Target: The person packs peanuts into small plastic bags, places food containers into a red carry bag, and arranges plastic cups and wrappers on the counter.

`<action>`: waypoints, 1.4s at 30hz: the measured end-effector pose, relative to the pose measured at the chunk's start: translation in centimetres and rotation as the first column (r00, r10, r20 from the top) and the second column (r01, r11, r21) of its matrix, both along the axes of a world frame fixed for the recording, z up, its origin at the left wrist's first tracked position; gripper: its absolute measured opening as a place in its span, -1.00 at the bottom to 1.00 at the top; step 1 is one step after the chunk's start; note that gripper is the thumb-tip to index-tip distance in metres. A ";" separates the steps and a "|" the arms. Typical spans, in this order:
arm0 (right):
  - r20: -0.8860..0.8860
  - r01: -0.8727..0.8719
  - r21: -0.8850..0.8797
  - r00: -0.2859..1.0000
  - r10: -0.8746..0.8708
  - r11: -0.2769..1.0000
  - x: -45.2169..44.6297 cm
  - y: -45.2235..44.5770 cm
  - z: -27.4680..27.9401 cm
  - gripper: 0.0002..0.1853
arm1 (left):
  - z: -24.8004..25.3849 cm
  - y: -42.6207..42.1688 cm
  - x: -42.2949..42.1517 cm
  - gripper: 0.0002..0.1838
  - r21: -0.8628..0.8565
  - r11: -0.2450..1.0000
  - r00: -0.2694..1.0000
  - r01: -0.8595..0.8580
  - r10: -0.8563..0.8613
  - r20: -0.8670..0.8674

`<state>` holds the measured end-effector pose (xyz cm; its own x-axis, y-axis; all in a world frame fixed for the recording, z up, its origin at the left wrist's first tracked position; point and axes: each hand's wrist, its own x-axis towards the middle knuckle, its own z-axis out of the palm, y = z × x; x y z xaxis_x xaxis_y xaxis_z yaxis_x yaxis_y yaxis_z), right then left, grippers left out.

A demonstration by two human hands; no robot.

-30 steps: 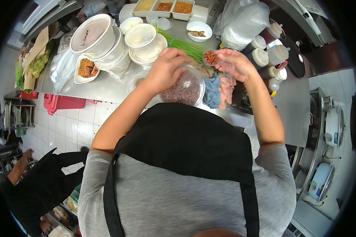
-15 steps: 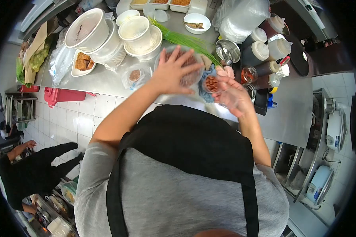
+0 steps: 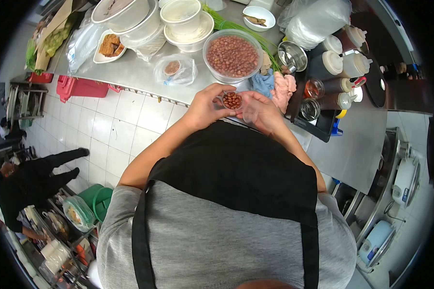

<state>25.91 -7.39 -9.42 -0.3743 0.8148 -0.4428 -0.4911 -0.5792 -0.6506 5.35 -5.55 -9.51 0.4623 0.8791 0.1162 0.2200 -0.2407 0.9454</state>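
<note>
Clear cup (image 3: 240,106), 1, of reddish-brown nuts or beans (image 3: 232,100) (cannot tell which): between both hands at the counter's front edge (image 3: 135,73). Left hand (image 3: 211,107) pinches the cup between thumb and fingers. Right hand (image 3: 264,113) beside it, 1 clear lid (image 3: 250,114) against the fingers; its grip I cannot tell. Round tub (image 3: 231,79), 1: similar pieces. Cloths near: 1 blue cloth (image 3: 262,84), 1 pink cloth (image 3: 283,89).

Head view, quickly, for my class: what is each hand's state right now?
Left hand: closed, holding the small clear plastic cup.
Right hand: at the clear lid; its grip cannot be told.
</note>
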 end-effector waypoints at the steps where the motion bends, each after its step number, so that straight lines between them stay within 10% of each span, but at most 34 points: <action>1: -0.005 -0.002 -0.013 1.000 0.002 1.000 -0.2 -0.1 0.4 -0.71 | -0.7 -0.1 -0.3 -0.32 -0.010 0.999 0.999 -0.033 0.033 0.016; 7: 0.195 0.027 0.209 0.978 -0.069 0.977 -1.1 -1.8 -2.1 -0.67 | -3.2 -1.0 -1.2 -0.39 -0.019 0.973 0.955 -0.228 0.220 -0.201; 10: 0.414 -0.001 0.329 0.899 -0.143 0.944 -1.2 -1.8 -3.5 -0.68 | -5.0 -0.8 -0.4 -0.36 0.431 0.901 0.956 -0.044 0.164 -0.245; 13: 0.502 -0.020 0.324 0.851 -0.153 0.946 -1.1 -1.3 -3.5 -0.72 | -4.9 -0.5 0.0 -0.34 0.408 0.912 0.962 -0.039 0.145 -0.232; 23: 0.731 -0.193 0.623 0.488 -0.477 0.758 -2.7 -0.5 -4.7 -0.70 | -4.8 -0.3 -0.3 -0.37 -0.116 0.990 0.996 -0.080 0.084 0.029; 26: 0.723 -0.227 0.657 0.462 -0.514 0.719 -2.6 -0.3 -5.4 -0.73 | -5.8 0.3 0.0 -0.69 -0.244 0.956 0.987 -0.162 0.162 -0.019; 29: 0.671 -0.035 0.431 0.681 -0.294 0.902 -3.1 -0.4 -4.7 -0.76 | -5.5 0.8 0.5 -0.80 -0.228 0.946 0.971 -0.231 0.207 -0.122; 42: 0.838 -0.362 0.120 0.536 0.101 0.924 -2.3 3.5 -3.1 -0.79 | -2.4 4.8 2.0 -0.84 -0.402 0.915 0.857 -0.044 -0.172 -0.485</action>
<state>23.62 -3.88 -12.47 -0.1578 0.8783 -0.4513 0.4422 -0.3458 -0.8276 7.30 -0.71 -11.92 0.4175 0.7670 -0.4873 0.6840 0.0878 0.7242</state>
